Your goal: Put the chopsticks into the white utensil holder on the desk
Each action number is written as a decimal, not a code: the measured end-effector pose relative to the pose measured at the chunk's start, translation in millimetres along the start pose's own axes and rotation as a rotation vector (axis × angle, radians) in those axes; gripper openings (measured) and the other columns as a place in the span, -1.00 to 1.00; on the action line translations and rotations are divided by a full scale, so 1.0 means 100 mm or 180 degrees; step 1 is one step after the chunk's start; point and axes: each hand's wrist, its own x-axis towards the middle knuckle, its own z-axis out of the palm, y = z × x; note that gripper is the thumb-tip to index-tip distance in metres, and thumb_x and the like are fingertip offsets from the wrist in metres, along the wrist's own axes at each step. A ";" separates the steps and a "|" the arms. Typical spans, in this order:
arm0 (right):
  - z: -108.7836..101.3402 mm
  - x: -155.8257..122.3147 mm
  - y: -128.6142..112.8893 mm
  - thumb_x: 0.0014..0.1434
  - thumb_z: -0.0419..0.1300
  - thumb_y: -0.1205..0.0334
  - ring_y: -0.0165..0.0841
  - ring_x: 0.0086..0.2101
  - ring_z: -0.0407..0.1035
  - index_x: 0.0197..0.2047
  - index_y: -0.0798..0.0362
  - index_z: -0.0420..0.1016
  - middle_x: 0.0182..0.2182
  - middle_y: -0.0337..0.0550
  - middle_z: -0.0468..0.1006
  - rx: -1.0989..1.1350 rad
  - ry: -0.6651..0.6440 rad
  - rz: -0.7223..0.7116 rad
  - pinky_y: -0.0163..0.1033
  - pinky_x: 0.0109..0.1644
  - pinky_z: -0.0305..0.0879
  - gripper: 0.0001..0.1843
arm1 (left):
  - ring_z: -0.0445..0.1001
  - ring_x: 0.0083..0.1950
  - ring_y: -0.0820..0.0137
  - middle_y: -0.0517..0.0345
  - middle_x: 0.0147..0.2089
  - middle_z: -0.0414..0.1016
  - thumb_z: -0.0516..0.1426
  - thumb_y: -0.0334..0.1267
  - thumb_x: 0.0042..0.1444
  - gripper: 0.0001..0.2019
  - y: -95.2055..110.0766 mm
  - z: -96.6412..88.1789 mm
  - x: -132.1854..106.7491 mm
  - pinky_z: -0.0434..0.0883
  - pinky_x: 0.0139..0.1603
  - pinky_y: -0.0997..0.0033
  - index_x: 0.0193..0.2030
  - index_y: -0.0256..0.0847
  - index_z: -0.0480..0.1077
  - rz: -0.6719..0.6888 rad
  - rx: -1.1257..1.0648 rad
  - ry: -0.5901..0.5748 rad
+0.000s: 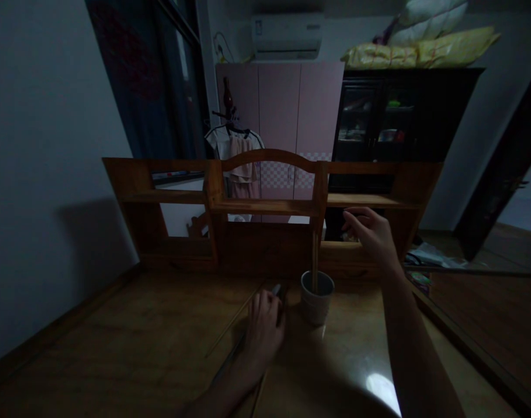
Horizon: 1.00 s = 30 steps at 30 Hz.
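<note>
My left hand [265, 328] rests low over the tabletop, its fingers curled around a long thin utensil. The utensil's pale grey end [276, 289] pokes out past my fingers; most of it is hidden. My right hand [372, 232] is raised to the right of a grey cup [316, 307], thumb and index fingertips close together, with nothing visible between them. Wooden chopsticks [315, 255] stand upright in the cup. Beside my left hand a thin wooden stick [230, 326] lies slanted on the table. Another stick [259, 395] shows below my left wrist.
A wooden shelf unit [265, 206] runs along the back of the glossy wooden table [152, 325]. Close on the left is a white wall [43, 145]. Beyond the shelf stand a pink wardrobe [278, 104], a dark cabinet [439, 116] and hanging clothes [241, 157].
</note>
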 end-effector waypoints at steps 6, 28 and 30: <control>0.04 -0.18 -0.51 0.25 0.17 -0.06 -0.43 -0.57 0.33 -0.25 0.07 0.52 -0.53 -0.21 0.53 -0.0255 -0.0063 -0.0299 -0.36 -0.51 0.21 -0.66 | 0.28 0.19 -0.02 -0.16 0.13 0.39 0.19 -0.33 0.01 -0.68 0.03 0.09 -0.09 0.23 0.22 -0.11 -0.05 -0.26 0.44 0.0053 0.0239 -0.0127; 0.61 -0.42 -0.39 0.22 0.13 -0.06 -0.39 -0.63 0.39 -0.48 0.12 0.54 -0.65 -0.15 0.52 -0.1429 -0.3071 0.0268 -0.37 -0.60 0.14 -0.55 | 0.34 0.03 0.20 0.05 -0.03 0.40 0.19 -0.28 0.13 -0.81 0.15 -0.15 -0.10 0.38 0.01 0.17 -0.10 -0.14 0.39 0.0172 -0.1516 0.0270; 0.61 -0.43 -0.34 0.19 0.17 -0.01 -0.39 -0.65 0.40 -0.46 0.12 0.58 -0.66 -0.16 0.52 -0.1333 -0.3447 0.0408 -0.38 -0.61 0.18 -0.61 | 0.35 0.01 0.24 0.07 -0.05 0.37 0.18 -0.28 0.15 -0.86 0.16 -0.19 -0.09 0.37 0.01 0.23 -0.15 -0.15 0.38 -0.0001 -0.1954 0.0299</control>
